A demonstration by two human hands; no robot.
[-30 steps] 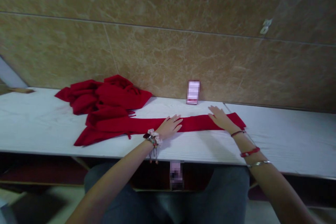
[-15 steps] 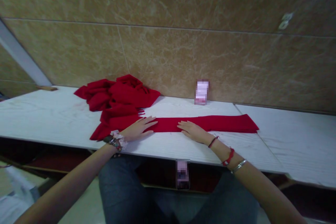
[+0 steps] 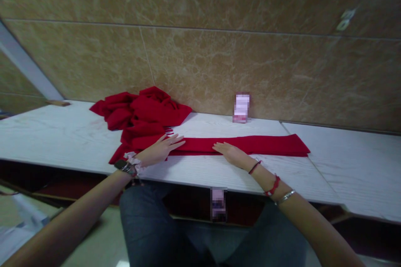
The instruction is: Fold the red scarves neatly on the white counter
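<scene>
A long red scarf (image 3: 269, 144) lies folded into a flat narrow strip across the white table (image 3: 56, 133). My left hand (image 3: 163, 149) rests flat on the strip's left part, fingers stretched out. My right hand (image 3: 230, 153) lies flat on the strip near its middle, fingers spread. The strip's right end stretches free toward the table seam. Left of my left hand the scarf runs into a heap of crumpled red cloth (image 3: 140, 112) by the wall.
A small pink-and-white blurred box (image 3: 241, 108) stands against the brown marble wall (image 3: 200, 50) behind the scarf. A second white tabletop (image 3: 351, 162) adjoins on the right. A small wooden piece (image 3: 58, 103) lies at the far left. My legs are under the table.
Both hands have slid leftward along the scarf strip; the right hand left the strip's right end and now sits near its middle. The view has shifted a little.
</scene>
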